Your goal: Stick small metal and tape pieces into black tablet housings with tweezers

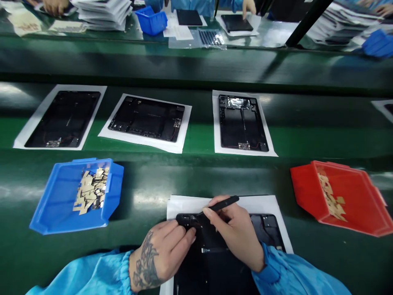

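A black tablet housing (215, 274) lies on a white sheet (181, 203) on the green bench in front of me. My left hand (164, 252) rests at the housing's upper left corner, its fingers bent and pressed together; whatever lies under the fingertips is hidden. In my right hand (236, 229) is a slim black pen-like tool (225, 203), gripped between thumb and fingers. The tool's thin tip points down at the same corner, close to my left fingertips, beside a small dark part (193, 220).
A blue bin (49, 205) with small beige-backed pieces stands at left, a red bin (359, 196) with beige pieces at right. Beyond, several tablet housings (150, 116) lie on white sheets along a green strip. Co-workers' hands (248, 7) and paper stacks (102, 12) occupy the far bench.
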The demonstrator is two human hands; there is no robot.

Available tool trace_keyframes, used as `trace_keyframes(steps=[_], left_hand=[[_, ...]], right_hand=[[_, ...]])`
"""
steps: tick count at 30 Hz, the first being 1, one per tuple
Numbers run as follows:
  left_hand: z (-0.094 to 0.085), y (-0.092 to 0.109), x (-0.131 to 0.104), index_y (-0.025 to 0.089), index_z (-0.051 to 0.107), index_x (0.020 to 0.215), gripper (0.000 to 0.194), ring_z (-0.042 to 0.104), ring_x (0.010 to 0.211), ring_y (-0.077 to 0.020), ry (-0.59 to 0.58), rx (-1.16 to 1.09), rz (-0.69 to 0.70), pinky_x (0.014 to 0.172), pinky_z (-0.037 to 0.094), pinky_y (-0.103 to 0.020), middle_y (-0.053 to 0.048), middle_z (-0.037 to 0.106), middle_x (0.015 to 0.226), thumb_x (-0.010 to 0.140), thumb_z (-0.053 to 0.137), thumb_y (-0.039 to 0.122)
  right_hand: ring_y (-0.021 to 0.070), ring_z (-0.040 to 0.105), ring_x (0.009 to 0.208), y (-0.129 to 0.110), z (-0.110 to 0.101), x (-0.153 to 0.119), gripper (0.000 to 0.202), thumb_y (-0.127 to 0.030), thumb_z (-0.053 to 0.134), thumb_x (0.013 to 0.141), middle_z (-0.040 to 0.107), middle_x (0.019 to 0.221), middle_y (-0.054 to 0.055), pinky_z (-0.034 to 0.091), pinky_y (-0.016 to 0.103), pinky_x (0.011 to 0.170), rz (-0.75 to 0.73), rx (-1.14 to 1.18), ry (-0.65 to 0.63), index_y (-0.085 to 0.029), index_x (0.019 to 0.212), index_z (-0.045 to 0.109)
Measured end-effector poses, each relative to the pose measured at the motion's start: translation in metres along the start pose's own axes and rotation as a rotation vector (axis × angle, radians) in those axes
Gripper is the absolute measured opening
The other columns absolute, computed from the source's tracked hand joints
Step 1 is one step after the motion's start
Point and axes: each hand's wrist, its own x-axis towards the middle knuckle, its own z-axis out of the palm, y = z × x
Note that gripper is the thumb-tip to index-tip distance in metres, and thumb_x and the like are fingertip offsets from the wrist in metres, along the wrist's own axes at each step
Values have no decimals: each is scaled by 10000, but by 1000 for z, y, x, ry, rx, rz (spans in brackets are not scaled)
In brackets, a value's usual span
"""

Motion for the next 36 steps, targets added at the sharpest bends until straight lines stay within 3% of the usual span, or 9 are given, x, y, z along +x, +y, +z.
trace_keyframes(steps=[12,27,31,36], left_hand=[[-4,3,4,43,605,1016,196,498,591,-158,15,5,-18,488,442,-288,-47,553,657,831,541,56],[3,5,3,24,594,1098,308,524,655,-205,-8,211,-87,530,461,-344,-85,576,747,824,572,163],[2,5,3,35,597,1091,302,516,640,-202,-14,228,-91,516,443,-341,-79,571,737,829,562,181],[4,5,4,56,604,1078,282,524,646,-190,-26,256,-99,532,437,-322,-81,581,741,849,519,196]], right_hand=[[119,606,615,0,3,0,43,-257,613,843,632,753,-24,480,207,566,-39,-8,28,-216,837,601],[106,612,611,-3,4,-2,29,-238,611,852,646,762,-30,486,193,558,-98,-74,29,-217,832,611],[120,624,638,-2,2,-6,32,-227,624,846,651,756,-19,499,211,580,-199,-125,51,-208,826,608],[179,658,770,3,2,-13,51,-201,625,856,684,819,16,518,305,719,-446,-308,78,-204,888,586]])
